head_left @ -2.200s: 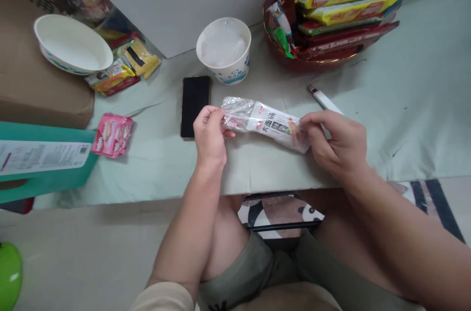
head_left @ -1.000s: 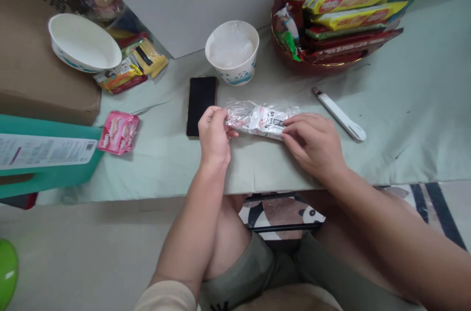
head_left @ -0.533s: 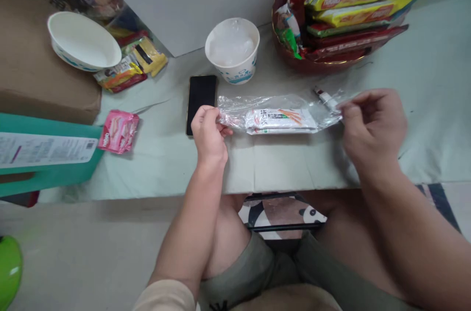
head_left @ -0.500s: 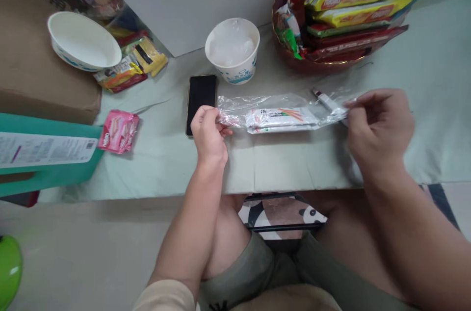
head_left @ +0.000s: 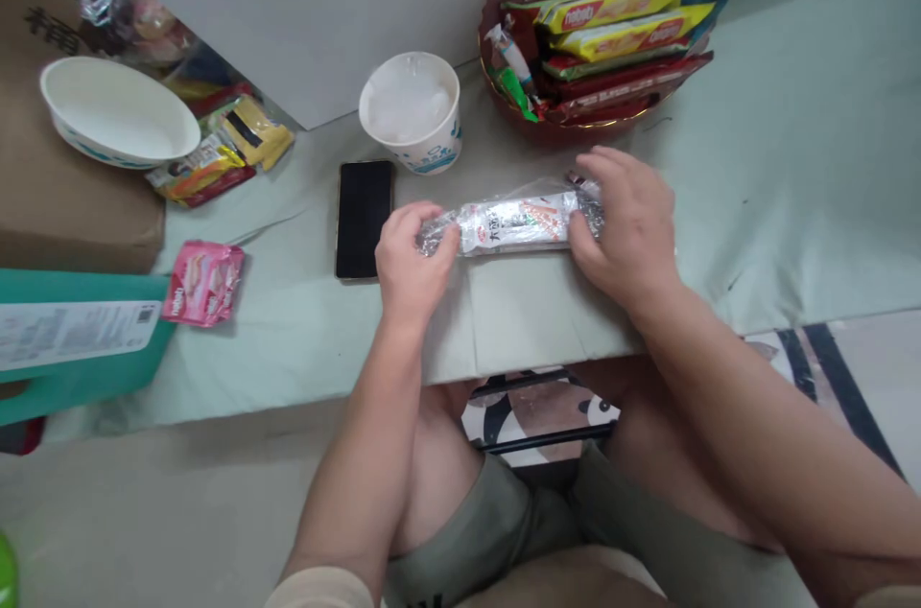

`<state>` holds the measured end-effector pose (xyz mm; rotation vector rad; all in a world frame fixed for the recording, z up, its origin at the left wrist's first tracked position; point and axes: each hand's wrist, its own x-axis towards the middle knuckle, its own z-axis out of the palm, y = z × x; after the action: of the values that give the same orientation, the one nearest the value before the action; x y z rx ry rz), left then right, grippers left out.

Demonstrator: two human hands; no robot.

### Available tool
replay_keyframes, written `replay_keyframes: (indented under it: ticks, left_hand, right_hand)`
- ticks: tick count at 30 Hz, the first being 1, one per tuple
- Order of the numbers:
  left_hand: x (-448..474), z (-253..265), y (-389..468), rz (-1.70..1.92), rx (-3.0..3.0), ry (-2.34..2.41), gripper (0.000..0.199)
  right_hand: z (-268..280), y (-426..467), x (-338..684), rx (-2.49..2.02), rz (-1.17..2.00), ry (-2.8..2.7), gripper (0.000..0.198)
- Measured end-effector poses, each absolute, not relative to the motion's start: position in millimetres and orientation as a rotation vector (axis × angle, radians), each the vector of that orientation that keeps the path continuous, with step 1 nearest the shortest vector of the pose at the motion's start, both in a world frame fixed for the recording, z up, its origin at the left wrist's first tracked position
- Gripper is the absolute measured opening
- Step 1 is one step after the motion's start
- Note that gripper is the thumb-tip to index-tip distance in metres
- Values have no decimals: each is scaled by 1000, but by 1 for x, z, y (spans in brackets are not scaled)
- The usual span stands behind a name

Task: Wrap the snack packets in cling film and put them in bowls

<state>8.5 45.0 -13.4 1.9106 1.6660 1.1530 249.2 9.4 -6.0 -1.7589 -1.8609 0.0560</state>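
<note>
A white snack packet (head_left: 514,222) with orange sticks printed on it lies inside a clear plastic bag, on the cloth-covered table in front of me. My left hand (head_left: 413,258) holds the bag's left end, fingers and thumb closed about the crumpled plastic. At the other end, my right hand (head_left: 625,229) curls over the bag, its thumb against the packet's edge. Its palm side and part of the plastic are hidden. Just beyond the right fingertips shows the dark red tip of a small slim item (head_left: 576,177), mostly covered.
A black phone (head_left: 364,220) lies left of the packet. Behind stand a paper cup (head_left: 432,143) with clear plastic inside and a red basket (head_left: 576,124) of snacks. To the left are a pink packet (head_left: 205,282), a white bowl (head_left: 119,114), a cardboard box (head_left: 72,215) and a green box (head_left: 79,287).
My right hand has come in leftward, from stretching out the bag's loose end to curling over the packet's right end. The bag is now gathered close around the packet. The view has shifted.
</note>
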Motion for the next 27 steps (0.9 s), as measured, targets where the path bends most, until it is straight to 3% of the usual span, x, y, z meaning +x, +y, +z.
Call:
replay_keyframes:
  ticks: [2, 7, 11, 17, 27]
  left_hand:
    - [11, -10, 45, 1253, 1948, 1606, 3]
    - [14, -1, 39, 1586, 2084, 1254, 7]
    - [10, 2, 34, 1587, 2185, 1177, 10]
    - [-4, -4, 24, 1473, 2168, 1216, 17]
    - [-1, 10, 11, 1372, 2051, 1423, 18]
  right_hand:
    - [-10, 17, 248, -1811, 68, -1864, 51]
    - [-18, 20, 246, -1824, 25, -1836, 32]
    - [-12, 11, 245, -1639, 26, -1794, 20]
    - [7, -13, 249, -1432, 53, -2016, 19]
    - [46, -39, 243, -2242, 616, -2334, 38]
